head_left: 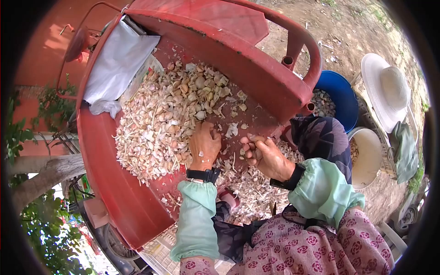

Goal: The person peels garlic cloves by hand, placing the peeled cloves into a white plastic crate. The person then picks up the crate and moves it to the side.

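A large heap of garlic cloves and papery skins (pixel 156 119) lies in a red metal cart bed (pixel 133 197). My left hand (pixel 205 145) rests at the heap's near right edge with its fingers curled down; their tips are partly hidden, and I cannot see what they hold. To the right, my right hand (pixel 270 158) is held over the bed, palm partly up, its fingers bent in. Between its thumb and forefinger is a small pale garlic clove (pixel 250 136). A few whole bulbs (pixel 200 115) sit near the heap's right side.
Loose skins (pixel 261 192) cover the area below my hands. At right stand a blue bucket (pixel 341 103) with cloves inside, a white bucket (pixel 366 158) and a sun hat (pixel 389 91). A white sack (pixel 119 62) lies at the bed's far left. The red side wall (pixel 238 59) rises beyond.
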### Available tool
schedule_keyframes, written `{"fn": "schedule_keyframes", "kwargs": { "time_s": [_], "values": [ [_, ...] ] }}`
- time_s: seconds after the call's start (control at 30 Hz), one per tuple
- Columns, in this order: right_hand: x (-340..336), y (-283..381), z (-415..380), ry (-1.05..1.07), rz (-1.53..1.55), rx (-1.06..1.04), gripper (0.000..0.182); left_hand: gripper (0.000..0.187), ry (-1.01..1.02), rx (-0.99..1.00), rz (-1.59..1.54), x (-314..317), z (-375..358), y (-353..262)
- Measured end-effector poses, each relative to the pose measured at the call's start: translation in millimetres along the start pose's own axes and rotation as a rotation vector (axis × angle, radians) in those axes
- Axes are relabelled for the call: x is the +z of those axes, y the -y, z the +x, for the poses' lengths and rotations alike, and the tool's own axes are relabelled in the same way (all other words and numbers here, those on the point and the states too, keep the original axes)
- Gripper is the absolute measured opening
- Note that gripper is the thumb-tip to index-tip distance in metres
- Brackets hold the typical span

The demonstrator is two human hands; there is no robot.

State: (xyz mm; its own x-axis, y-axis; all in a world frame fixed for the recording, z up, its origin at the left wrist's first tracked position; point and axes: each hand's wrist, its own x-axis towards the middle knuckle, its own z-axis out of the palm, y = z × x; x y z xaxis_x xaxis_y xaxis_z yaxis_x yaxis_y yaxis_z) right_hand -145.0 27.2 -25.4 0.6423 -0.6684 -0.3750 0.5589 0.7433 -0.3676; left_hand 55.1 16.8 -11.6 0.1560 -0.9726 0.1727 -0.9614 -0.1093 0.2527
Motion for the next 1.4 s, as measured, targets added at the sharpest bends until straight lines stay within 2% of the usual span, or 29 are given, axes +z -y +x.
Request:
{"fn": "schedule_keyframes", "kwargs": {
  "time_s": [0.07,0.13,0.17,0.23,0.27,0.33,0.43,0.47,0.53,0.6,0.67,0.73,0.83,0.9,0.93,1.03,1.1,1.13,1.17,1.2,1.23,1.27,1.3,1.33,1.37,1.4],
  "values": [
    [-2,-1,1,-0.006,0.000,0.016,0.021,0.015,-0.066,0.044,-0.035,4,-7,3],
    [-2,-1,1,-0.010,0.000,0.037,0.021,0.016,-0.117,-0.008,-0.282,7,-11,8],
    [-2,-1,2,-0.012,-0.014,0.035,0.021,0.016,-0.118,-0.009,-0.279,5,-12,8],
    [-1,0,3,-0.013,-0.024,0.030,0.022,0.016,-0.105,-0.135,-0.420,3,-12,8],
    [0,0,3,-0.013,-0.028,0.023,0.022,0.016,-0.101,-0.135,-0.420,4,-12,8],
    [0,0,2,-0.018,-0.032,0.019,0.023,0.018,-0.119,0.026,-0.309,6,-13,6],
    [0,-1,3,-0.045,-0.042,-0.004,0.023,0.020,-0.115,0.083,-0.230,-1,-16,-7],
    [-1,-1,4,-0.049,-0.043,-0.026,0.023,0.020,-0.111,0.085,-0.232,-3,-17,-14],
    [0,0,4,-0.051,-0.044,-0.047,0.023,0.020,0.065,-0.042,-0.356,-7,-19,-27],
    [5,3,4,-0.102,-0.055,-0.028,0.020,0.019,0.050,0.002,-0.359,0,-18,-26],
    [1,0,5,-0.082,-0.053,-0.033,0.020,0.018,0.068,0.005,-0.219,4,-16,-26],
    [-1,-3,2,-0.063,-0.050,-0.038,0.022,0.018,0.081,-0.032,-0.286,3,-16,-26],
    [3,-2,-2,-0.013,-0.143,-0.053,0.021,0.018,0.096,-0.035,-0.369,-13,-22,-39],
    [6,-5,-1,0.136,-0.440,-0.160,0.023,0.017,0.067,0.064,-0.385,-28,-34,-51],
    [8,-8,-1,0.143,-0.440,-0.156,0.023,0.020,0.118,0.049,-0.425,-35,-40,-55],
    [15,-11,-3,0.027,-0.384,-0.050,0.040,0.023,0.118,0.072,-0.426,-46,-51,-61],
    [20,-1,-10,0.068,-0.409,-0.107,0.039,0.019,0.135,-0.130,-0.806,-48,-55,-59],
    [25,4,-14,0.104,-0.433,-0.167,0.038,0.018,0.112,-0.172,-0.728,-44,-57,-47],
    [37,14,-22,0.104,-0.383,-0.130,0.041,0.017,0.061,-0.240,-0.659,-41,-53,-37],
    [48,23,-31,0.170,-0.374,-0.076,0.033,0.018,0.010,-0.309,-0.589,-40,-48,-28],
    [58,28,-40,0.214,-0.250,0.062,0.024,0.017,-0.035,-0.313,-0.512,-40,-43,-22],
    [81,52,-63,0.340,-0.288,0.160,0.023,0.017,-0.037,-0.318,-0.503,-30,-38,-10],
    [90,60,-77,0.544,-0.349,0.122,0.023,0.017,-0.102,-0.276,-0.440,-14,-35,8],
    [102,75,-91,0.703,-0.410,0.232,0.026,0.017,-0.166,-0.232,-0.375,-6,-30,20],
    [103,77,-93,1.015,-0.398,0.173,0.026,0.017,-0.120,-0.231,-0.288,-15,-23,12],
    [111,68,-99,1.162,-0.226,0.019,0.027,0.017,-0.115,-0.232,-0.277,-18,-16,7]
  ]
}}
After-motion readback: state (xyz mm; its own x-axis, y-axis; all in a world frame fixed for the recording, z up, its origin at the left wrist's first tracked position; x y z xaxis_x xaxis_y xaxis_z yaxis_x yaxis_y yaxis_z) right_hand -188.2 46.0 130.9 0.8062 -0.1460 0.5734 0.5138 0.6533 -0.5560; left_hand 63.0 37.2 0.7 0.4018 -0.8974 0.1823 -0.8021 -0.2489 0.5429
